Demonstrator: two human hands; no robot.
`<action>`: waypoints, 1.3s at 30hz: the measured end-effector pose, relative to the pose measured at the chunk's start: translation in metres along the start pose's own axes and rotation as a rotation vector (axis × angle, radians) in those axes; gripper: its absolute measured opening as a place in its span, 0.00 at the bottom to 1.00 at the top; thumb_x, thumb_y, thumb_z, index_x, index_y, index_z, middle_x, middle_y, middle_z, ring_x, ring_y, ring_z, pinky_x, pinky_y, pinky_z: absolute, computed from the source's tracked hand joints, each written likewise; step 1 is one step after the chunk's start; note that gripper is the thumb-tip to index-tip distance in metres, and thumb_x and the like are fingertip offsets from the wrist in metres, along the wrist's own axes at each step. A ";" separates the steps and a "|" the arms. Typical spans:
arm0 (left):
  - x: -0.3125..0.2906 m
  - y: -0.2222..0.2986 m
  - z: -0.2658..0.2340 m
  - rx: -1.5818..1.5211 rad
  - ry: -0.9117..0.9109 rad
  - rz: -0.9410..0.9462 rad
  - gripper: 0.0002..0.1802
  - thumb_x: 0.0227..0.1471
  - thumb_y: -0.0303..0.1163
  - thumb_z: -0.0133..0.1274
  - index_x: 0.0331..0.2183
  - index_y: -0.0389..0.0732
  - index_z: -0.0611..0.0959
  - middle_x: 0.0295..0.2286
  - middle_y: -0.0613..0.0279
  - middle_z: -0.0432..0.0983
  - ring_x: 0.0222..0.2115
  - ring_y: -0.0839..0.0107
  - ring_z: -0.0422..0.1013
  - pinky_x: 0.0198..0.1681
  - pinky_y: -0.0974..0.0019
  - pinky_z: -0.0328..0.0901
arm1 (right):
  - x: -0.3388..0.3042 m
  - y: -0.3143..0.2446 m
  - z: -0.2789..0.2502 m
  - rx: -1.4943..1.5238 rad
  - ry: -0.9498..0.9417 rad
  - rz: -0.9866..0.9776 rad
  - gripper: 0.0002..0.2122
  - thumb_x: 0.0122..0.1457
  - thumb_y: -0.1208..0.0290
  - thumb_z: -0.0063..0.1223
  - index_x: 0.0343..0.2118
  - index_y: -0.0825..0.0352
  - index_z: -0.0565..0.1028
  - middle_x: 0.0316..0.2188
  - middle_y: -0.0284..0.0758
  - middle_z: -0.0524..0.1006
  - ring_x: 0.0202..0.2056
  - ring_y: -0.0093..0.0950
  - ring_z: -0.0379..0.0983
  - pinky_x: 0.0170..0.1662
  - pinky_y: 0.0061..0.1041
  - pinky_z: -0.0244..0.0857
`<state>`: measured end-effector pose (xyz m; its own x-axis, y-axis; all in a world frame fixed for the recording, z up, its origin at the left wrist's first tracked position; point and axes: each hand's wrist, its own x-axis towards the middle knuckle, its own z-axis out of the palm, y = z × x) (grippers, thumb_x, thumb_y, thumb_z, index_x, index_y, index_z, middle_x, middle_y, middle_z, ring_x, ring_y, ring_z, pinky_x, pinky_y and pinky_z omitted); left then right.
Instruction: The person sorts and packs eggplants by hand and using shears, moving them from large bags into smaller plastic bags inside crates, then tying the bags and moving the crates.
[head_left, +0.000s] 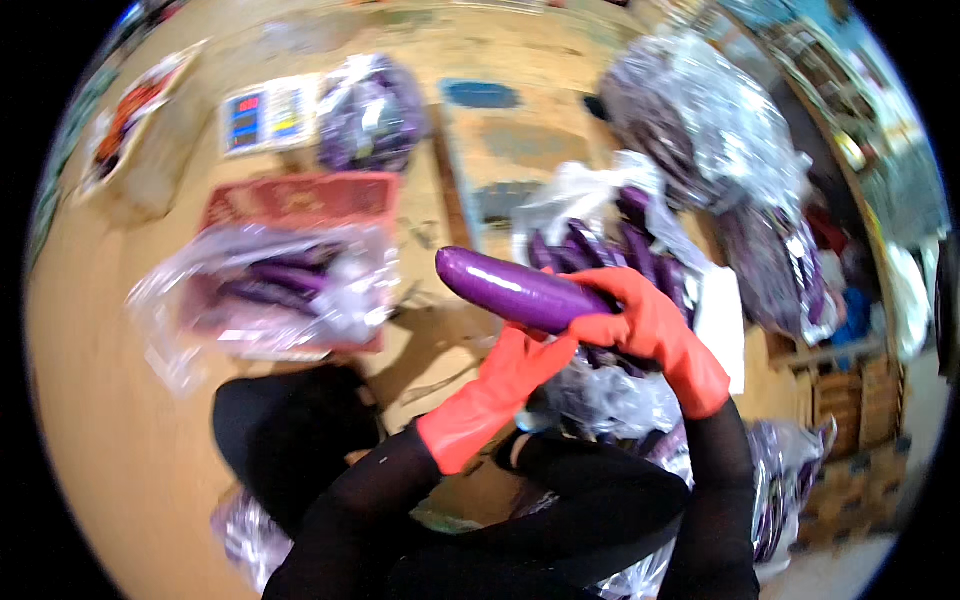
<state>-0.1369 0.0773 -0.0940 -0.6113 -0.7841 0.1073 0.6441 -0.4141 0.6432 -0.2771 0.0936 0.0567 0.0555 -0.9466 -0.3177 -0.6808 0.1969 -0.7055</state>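
Note:
A long, glossy purple eggplant point(520, 288) is held up in front of me, its rounded end pointing left. My right hand point(655, 325), in an orange-red rubber glove, is closed around its right end. From below, my left hand point(510, 385), gloved alike, has its fingers closed against the underside; some fingertips are hidden. Just beyond my right hand, several more eggplants point(585, 245) lie in an opened white plastic bag point(590, 192). A crumpled clear plastic bag point(620, 398) lies below my right wrist.
To the left, a red crate point(300, 200) holds a clear bag point(355, 265) with several eggplants. Behind it are a digital scale point(270, 115) and a full bag point(370, 115). Large bags point(720, 110) are piled at the right. A box point(150, 170) stands far left.

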 end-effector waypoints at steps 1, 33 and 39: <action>-0.002 0.023 0.004 -0.170 0.070 -0.099 0.38 0.47 0.32 0.58 0.57 0.44 0.58 0.51 0.57 0.63 0.53 0.63 0.60 0.54 0.56 0.57 | 0.001 0.004 0.014 0.053 0.093 -0.116 0.31 0.43 0.66 0.64 0.52 0.65 0.68 0.45 0.42 0.73 0.44 0.34 0.71 0.48 0.28 0.63; -0.071 0.230 -0.093 1.061 0.714 0.501 0.45 0.38 0.24 0.59 0.56 0.28 0.56 0.54 0.43 0.57 0.55 0.56 0.56 0.57 0.60 0.51 | 0.187 -0.164 0.184 0.647 -0.386 -0.259 0.13 0.54 0.63 0.54 0.38 0.68 0.76 0.31 0.36 0.77 0.28 0.23 0.73 0.30 0.22 0.68; -0.066 0.217 -0.080 1.168 0.433 0.549 0.40 0.38 0.23 0.58 0.54 0.30 0.62 0.52 0.43 0.60 0.55 0.50 0.57 0.56 0.56 0.53 | 0.278 -0.076 0.221 0.054 -0.596 -0.277 0.16 0.54 0.70 0.47 0.44 0.74 0.71 0.25 0.30 0.74 0.30 0.25 0.72 0.34 0.21 0.67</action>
<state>0.0800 0.0021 -0.0223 -0.0731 -0.8902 0.4497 -0.1385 0.4556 0.8793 -0.0488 -0.1284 -0.1176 0.6291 -0.6634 -0.4052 -0.5462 -0.0063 -0.8376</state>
